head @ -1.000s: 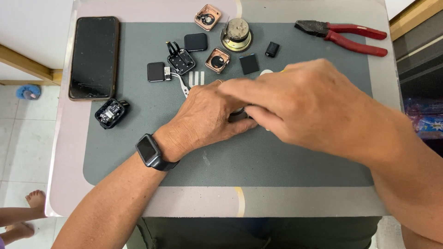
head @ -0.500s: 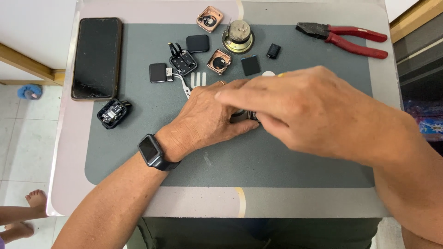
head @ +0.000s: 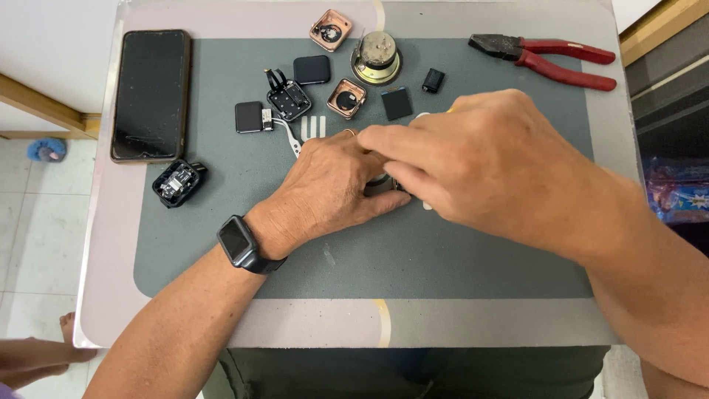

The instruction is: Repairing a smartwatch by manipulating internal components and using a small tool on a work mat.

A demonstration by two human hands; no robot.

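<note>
Small dark part [head: 380, 185] sits pinched between our left hand [head: 332, 185] and right hand [head: 487, 166], fingers closed on it. Squeezing unevenly, we judge, could flick it across the grey mat [head: 443, 258].

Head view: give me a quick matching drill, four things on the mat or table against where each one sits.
Things:
1. phone
2. pliers
3. speaker
4. open black casing

Places:
A. far right corner of the table
B. just below the phone, at the mat's left edge
C. left edge of the table, screen up
D. top middle of the mat

Pairs: 1-C, 2-A, 3-D, 4-B
</note>
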